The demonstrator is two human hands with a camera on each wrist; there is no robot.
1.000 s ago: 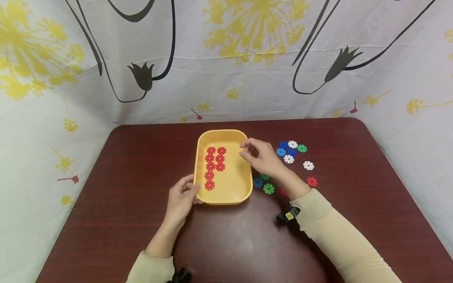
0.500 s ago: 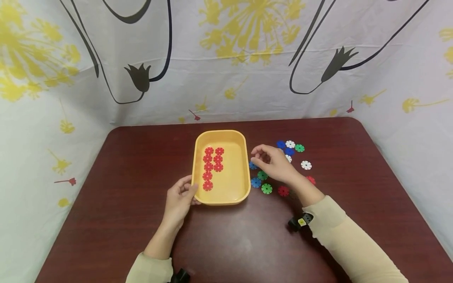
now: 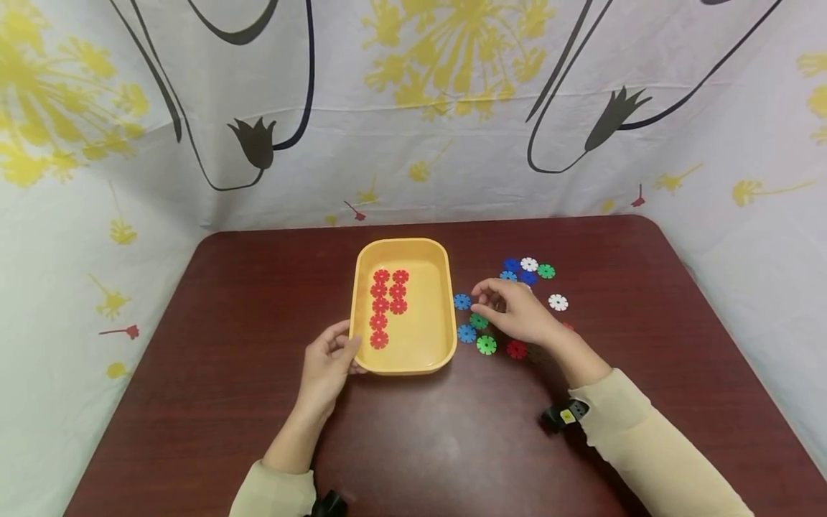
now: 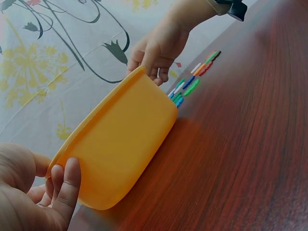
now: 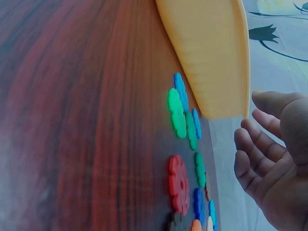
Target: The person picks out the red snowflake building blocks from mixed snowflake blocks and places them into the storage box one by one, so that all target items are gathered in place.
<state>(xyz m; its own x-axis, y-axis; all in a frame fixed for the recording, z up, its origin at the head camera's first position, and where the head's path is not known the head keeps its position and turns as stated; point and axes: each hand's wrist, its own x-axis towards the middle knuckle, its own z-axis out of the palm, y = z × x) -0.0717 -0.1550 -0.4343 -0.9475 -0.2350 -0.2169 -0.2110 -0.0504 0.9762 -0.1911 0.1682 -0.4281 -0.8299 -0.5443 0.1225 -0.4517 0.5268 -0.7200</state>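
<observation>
A yellow tray stands on the table with several red notched plastic discs lying in two columns inside it, toward its left side. My left hand grips the tray's near left edge between thumb and fingers, also plain in the left wrist view. To the right of the tray, my right hand hovers over loose notched discs, its fingers loosely bent and nothing between them. Nearest its fingertips lie a blue disc and a green disc. Some discs are hidden beneath that hand.
More discs lie right of the tray: a bright green disc, a red disc, a white disc and several others farther back. A patterned cloth hangs behind the dark reddish-brown table.
My right hand has drawn back from over the tray's right rim, moving right to above the loose discs. The left hand keeps its grip on the tray, and the red discs inside lie as before.
</observation>
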